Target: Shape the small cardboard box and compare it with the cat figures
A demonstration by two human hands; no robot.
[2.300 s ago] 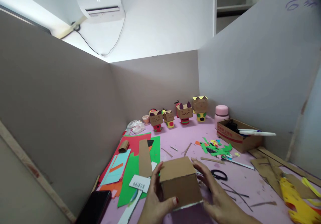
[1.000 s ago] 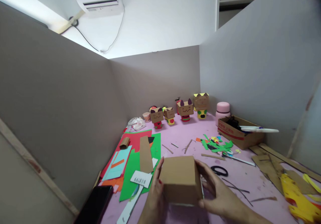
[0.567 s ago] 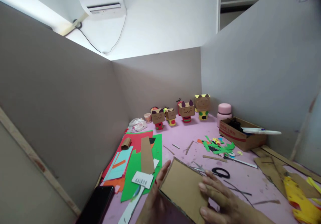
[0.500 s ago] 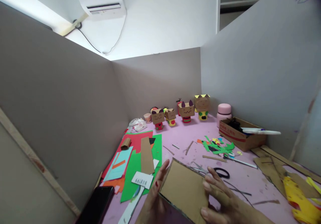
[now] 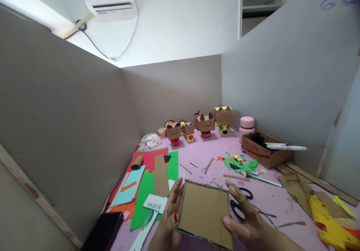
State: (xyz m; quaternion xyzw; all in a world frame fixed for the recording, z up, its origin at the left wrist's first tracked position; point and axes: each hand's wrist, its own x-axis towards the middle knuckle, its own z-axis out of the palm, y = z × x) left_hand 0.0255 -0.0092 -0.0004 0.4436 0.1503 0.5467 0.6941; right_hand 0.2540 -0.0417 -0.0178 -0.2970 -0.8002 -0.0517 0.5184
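Note:
A square cardboard box (image 5: 206,214), its flat brown face tipped up toward me, is held between both hands above the purple tabletop. On its left edge my left hand (image 5: 170,219) presses with the fingers and thumb. My right hand (image 5: 243,217) grips the right edge, its thumb on the brown face and its other fingers along the side. Behind the right hand lie scissors (image 5: 237,209) with black handles, partly hidden by that hand and the box. A white printed card (image 5: 155,203) lies on green paper (image 5: 139,213), left of my left hand.
Cardboard animal figures (image 5: 206,125) stand at the back. A pink bottle (image 5: 246,127) and an open carton (image 5: 260,151) are at the right, beyond a yellow glue gun (image 5: 327,221). A phone (image 5: 102,230) lies front left. Paper scraps (image 5: 239,164) and grey partitions (image 5: 174,89) surround the work area.
The box has turned so its edges sit squarer to me. My right hand has shifted slightly along its side, uncovering more of the scissors' handles. The view has swung slightly right.

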